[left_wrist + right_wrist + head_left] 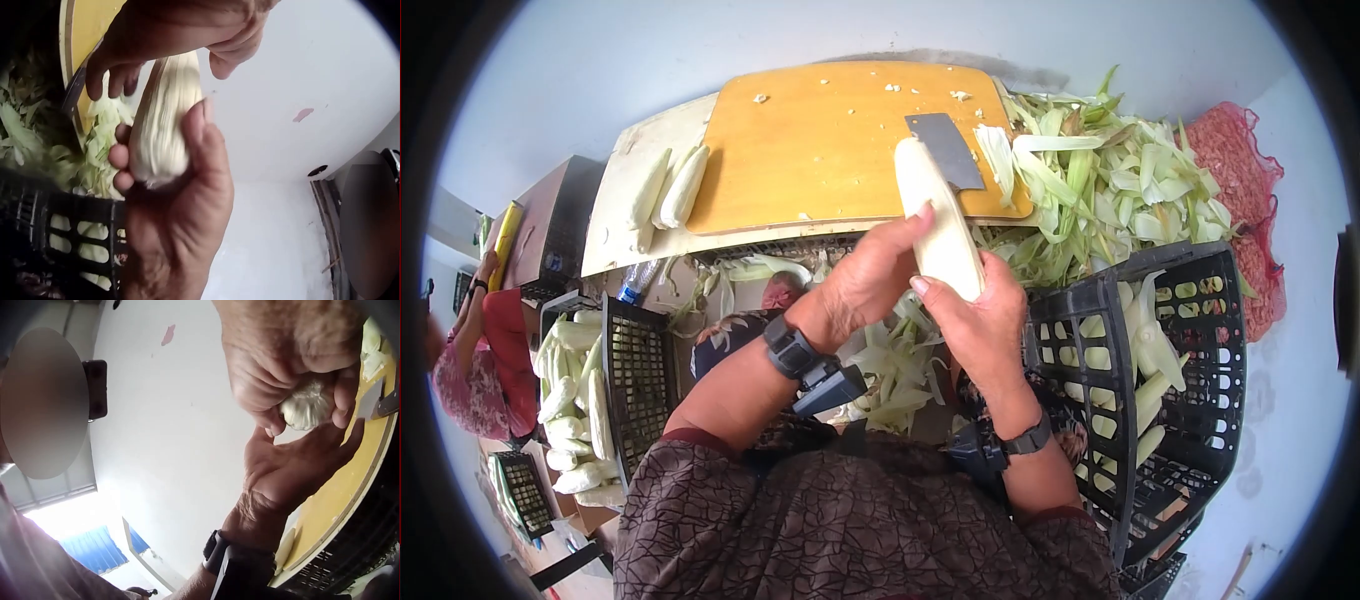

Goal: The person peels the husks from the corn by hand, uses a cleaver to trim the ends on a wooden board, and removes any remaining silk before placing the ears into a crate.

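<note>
An ear of corn [936, 215] in smooth, pale inner husk is held upward at the near edge of the yellow board, with both hands on it. My left hand [870, 275] grips it from the left around its middle, thumb lying across the front; its other fingers are mostly behind the ear in the head view. Around the lower end, my right hand [983, 325] holds the ear with thumb and fingers. The left wrist view shows the ribbed husk [164, 119], and the right wrist view its cut-looking base [307, 407]. A cleaver [945, 150] lies flat on the board behind the ear.
The yellow board [800, 140] carries small scraps. Pale ears [665, 190] lie at its left, loose husks [1100, 180] heap at its right beside a red mesh sack [1235, 200]. Black crates stand right [1120, 400] and left [640, 350]. Another person [480, 370] is far left.
</note>
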The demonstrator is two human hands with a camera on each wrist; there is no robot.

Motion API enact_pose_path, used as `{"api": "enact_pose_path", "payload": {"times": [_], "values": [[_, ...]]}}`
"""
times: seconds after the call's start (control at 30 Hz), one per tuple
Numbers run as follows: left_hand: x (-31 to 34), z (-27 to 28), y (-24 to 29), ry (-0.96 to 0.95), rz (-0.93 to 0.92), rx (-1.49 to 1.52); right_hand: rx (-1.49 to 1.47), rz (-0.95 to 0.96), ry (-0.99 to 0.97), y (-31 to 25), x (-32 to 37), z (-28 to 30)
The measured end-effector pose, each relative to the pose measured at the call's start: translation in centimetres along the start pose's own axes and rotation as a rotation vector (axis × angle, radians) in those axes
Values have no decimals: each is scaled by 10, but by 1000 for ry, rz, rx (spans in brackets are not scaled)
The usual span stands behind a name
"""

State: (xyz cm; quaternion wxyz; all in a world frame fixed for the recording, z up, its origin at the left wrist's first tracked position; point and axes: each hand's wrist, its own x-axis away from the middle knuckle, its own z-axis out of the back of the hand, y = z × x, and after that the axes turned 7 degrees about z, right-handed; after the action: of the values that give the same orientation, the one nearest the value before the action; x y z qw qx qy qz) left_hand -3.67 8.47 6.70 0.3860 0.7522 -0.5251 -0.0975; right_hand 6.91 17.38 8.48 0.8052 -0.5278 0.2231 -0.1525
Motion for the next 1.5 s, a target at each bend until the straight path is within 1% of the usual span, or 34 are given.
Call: {"api": "enact_pose_path", "payload": {"times": [0.03, 0.1, 0.13, 0.23, 0.37, 0.43, 0.47, 0.5, 0.57, 0.7, 0.77, 0.9, 0.97, 1.1, 1.17, 1.23, 1.3, 1.37, 1.5], "values": [[-3, 2, -5, -2, 14, 54, 1, -1, -2, 0, 1, -2], [-4, 7, -5, -1, 28, 115, 150, 145, 21, 1, 2, -4], [-4, 8, -3, -1, 42, 174, 151, 146, 19, 4, 1, -4], [-4, 9, 4, -11, -3, 230, -89, 89, 14, 9, -2, -4], [-5, 11, 3, 41, -37, 198, -95, 105, -2, 7, -2, -2], [-5, 12, 2, 54, -49, 172, 216, 290, 74, 14, -1, 2], [-5, 11, 3, 75, -76, 121, 217, 287, 71, 13, -1, 4], [-4, 11, 4, 96, -104, 69, 196, 236, 82, 9, -1, 7], [-2, 9, 5, 119, -115, 83, 194, 167, 93, 5, -1, 9], [0, 9, 4, 180, -142, 69, 211, 154, 68, 3, 0, 6], [0, 8, 0, 200, -162, 50, 351, 264, 65, 6, 0, 6], [-2, 6, -3, 256, -194, 8, 356, 259, 62, 6, 1, 6], [-1, 5, -3, 254, -197, -5, 368, 292, 61, 8, 0, 6], [-1, 2, -5, 268, -210, -19, 388, 265, 40, 8, 0, 7], [0, 1, -5, 276, -210, -32, 406, 303, 55, 8, -1, 6], [2, -1, -6, 282, -210, -47, 432, 301, 51, 7, 0, 6], [2, -5, -7, 305, -243, -39, 458, 299, 47, 7, 0, 6], [3, -4, -10, 306, -249, -47, 534, 322, 24, 8, 0, 6], [1, 0, -13, 282, -251, -105, 547, 336, 47, 10, 0, 6]]}}
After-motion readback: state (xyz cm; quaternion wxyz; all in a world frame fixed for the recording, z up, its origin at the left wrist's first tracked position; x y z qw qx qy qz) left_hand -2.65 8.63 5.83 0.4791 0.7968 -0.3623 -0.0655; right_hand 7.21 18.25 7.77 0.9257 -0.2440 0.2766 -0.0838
